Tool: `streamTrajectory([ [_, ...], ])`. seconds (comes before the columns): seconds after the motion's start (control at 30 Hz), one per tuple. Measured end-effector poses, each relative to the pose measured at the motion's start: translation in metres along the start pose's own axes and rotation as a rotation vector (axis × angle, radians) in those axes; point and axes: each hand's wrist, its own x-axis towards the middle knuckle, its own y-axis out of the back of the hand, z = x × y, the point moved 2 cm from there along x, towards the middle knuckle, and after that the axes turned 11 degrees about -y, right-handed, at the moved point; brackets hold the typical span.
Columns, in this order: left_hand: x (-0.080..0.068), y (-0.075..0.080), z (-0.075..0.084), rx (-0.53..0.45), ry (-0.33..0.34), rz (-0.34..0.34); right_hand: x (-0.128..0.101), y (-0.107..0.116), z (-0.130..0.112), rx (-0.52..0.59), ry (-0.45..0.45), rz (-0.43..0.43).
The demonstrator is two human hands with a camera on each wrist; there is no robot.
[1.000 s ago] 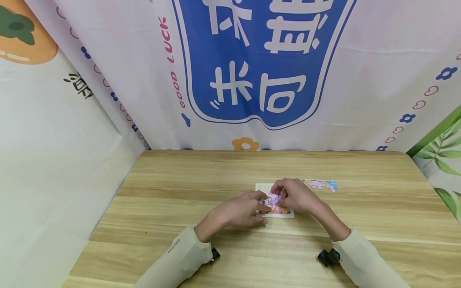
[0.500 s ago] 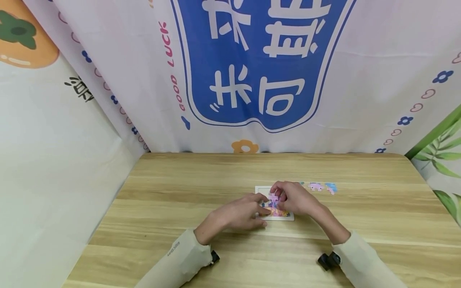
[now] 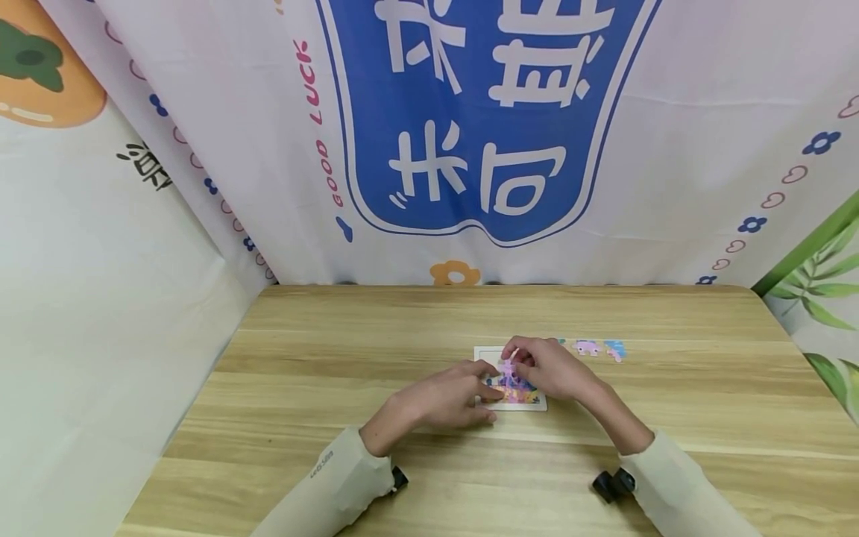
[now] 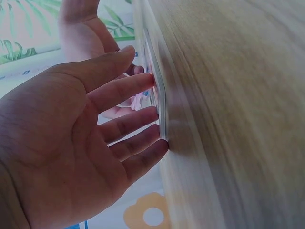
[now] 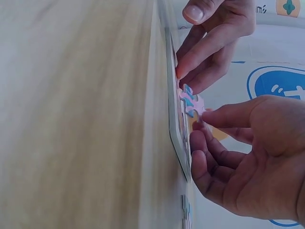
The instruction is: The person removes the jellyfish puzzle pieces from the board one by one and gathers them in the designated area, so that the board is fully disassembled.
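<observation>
A small jigsaw puzzle with a white frame (image 3: 517,407) lies on the table, its lower part filled with orange, pink and purple picture. My left hand (image 3: 448,395) rests its fingertips on the puzzle's left side, fingers extended and spread, as the left wrist view also shows. Between thumb and fingers my right hand (image 3: 555,368) pinches a pink and blue puzzle piece (image 5: 194,104). That piece stands tilted over the puzzle, its lower edge close to the surface. Part of the puzzle's upper right is hidden behind the right hand.
Loose puzzle pieces lie in a row behind the right hand, including a pink one (image 3: 587,347) and a blue one (image 3: 615,350); another is partly covered by the hand. A wooden table (image 3: 335,335) reaches back to a printed curtain (image 3: 416,253).
The pinched puzzle piece has shifted and turned slightly over the puzzle as the right fingers adjust. The left hand keeps its place. The head view has tilted a little.
</observation>
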Motion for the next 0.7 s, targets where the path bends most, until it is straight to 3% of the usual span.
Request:
streamTrajectory([
  [0.7, -0.0004, -0.0013, -0.0014, -0.012, 0.001, -0.004, -0.0002, 0.0035, 0.0040, 0.061, -0.023, 0.005],
])
